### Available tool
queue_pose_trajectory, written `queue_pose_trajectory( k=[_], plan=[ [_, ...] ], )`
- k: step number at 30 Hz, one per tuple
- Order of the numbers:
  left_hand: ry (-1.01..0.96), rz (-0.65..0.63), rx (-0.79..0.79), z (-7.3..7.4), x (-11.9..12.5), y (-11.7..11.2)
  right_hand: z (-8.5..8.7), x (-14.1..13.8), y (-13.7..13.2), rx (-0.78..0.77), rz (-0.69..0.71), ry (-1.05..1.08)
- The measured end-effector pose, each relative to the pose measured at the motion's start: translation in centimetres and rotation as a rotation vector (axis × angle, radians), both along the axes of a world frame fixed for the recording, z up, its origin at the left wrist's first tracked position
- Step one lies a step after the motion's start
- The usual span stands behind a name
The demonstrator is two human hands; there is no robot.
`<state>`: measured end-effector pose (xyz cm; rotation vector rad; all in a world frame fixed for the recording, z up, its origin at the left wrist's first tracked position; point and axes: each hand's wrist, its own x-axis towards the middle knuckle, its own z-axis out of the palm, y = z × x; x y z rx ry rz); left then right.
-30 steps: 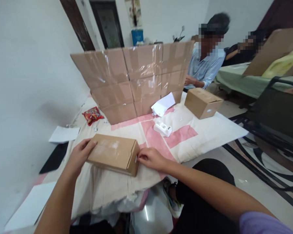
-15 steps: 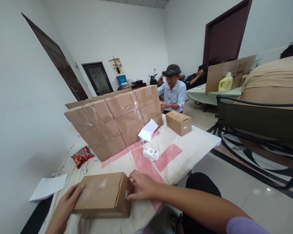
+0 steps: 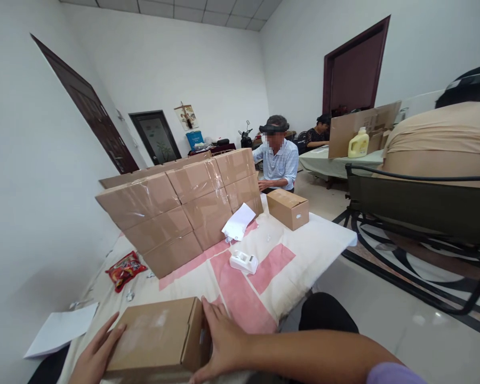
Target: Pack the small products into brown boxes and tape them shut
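A small brown cardboard box (image 3: 154,336) lies on the cream and pink cloth (image 3: 264,266) right in front of me. My left hand (image 3: 94,354) rests on its left end, fingers stretched along the top. My right hand (image 3: 220,341) presses flat against its right end flap, fingers spread. Both hands hold the box between them.
A taped wall of stacked cardboard boxes (image 3: 176,205) stands behind. A white tape dispenser (image 3: 244,261), white paper (image 3: 238,223), a red snack packet (image 3: 124,269) and another small box (image 3: 288,208) lie on the cloth. A person in a light blue shirt (image 3: 278,162) sits beyond. A dark chair (image 3: 420,208) stands at right.
My view has tilted upward, so the box sits lower in the picture. My right hand went from pinching at the end flap to lying flat against it; my left hand stayed on the left end.
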<state>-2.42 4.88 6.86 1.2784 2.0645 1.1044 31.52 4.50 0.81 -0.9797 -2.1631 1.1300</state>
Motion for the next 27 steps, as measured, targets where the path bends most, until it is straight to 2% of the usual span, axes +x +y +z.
queue_pose_trajectory(
  k=[4,9,14,18,20,23,25,27],
  plan=[
    [-0.045,0.031,0.014,0.0,0.4,-0.2,-0.8,-0.5,-0.4,-0.055,-0.014,0.029],
    [-0.258,0.023,-0.121,0.8,1.1,-0.5,-0.9,-1.0,-0.3,-0.032,-0.071,0.105],
    [-0.362,0.033,-0.167,1.8,1.8,-0.9,-0.1,-0.3,0.2,-0.028,-0.074,0.13],
    [-0.438,0.016,-0.168,1.7,3.0,-1.6,1.6,1.5,0.3,0.049,-0.095,0.147],
    [-0.43,-0.041,-0.07,0.6,3.8,-1.6,2.6,3.5,0.1,0.123,-0.099,0.166],
    [-0.235,-0.219,0.11,-2.5,5.1,-1.1,3.3,8.8,-1.2,0.228,-0.201,0.261],
    [-0.112,-0.286,0.11,-5.2,6.2,-0.5,2.9,14.0,-2.6,0.266,-0.424,0.358],
    [0.007,-0.326,0.031,-8.1,7.4,-0.2,1.9,20.0,-4.2,0.305,-0.742,0.374]
  ],
)
